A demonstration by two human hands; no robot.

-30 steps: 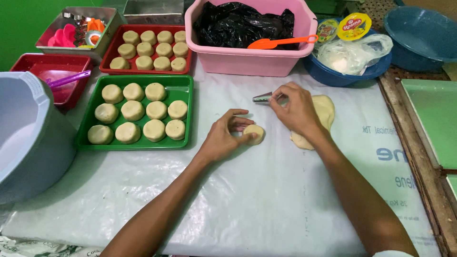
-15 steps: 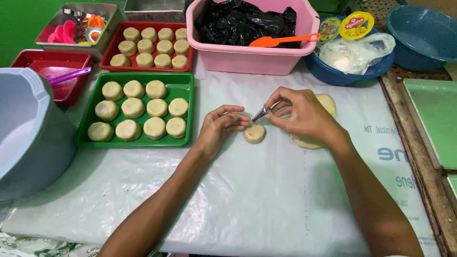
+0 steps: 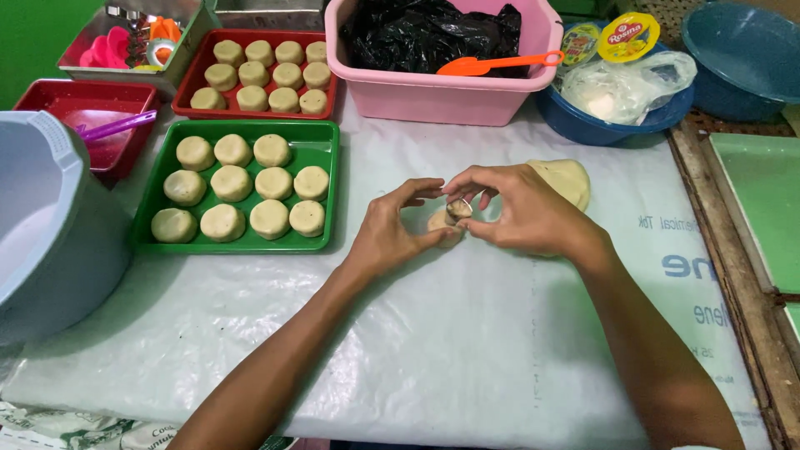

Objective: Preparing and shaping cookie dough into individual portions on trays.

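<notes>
Pale dough sits between both hands near the middle of the desk (image 3: 433, 350), which is covered in white plastic sheeting so the dough does not stick to it. The left hand (image 3: 392, 233) cups the small dough disc (image 3: 440, 222) from its side, thumb and fingers curved round the edge and touching it, steadying it in place. The right hand (image 3: 521, 208) reaches in from the other side; its grip is pressed together on a small brownish lump (image 3: 458, 208) at the top of the disc, seemingly a filling, though it is too small to tell for certain. Just behind the right hand lies a larger dough lump (image 3: 567, 179), close by for pinching off pieces. To the left, a green tray (image 3: 321, 158) holds nine rounded dough pieces in rows, within easy reach of the left hand. Beyond it a red tray (image 3: 196, 83) holds more. A pink tub (image 3: 442, 96) with a black bag and orange scoop (image 3: 496, 62) stands at the back.
</notes>
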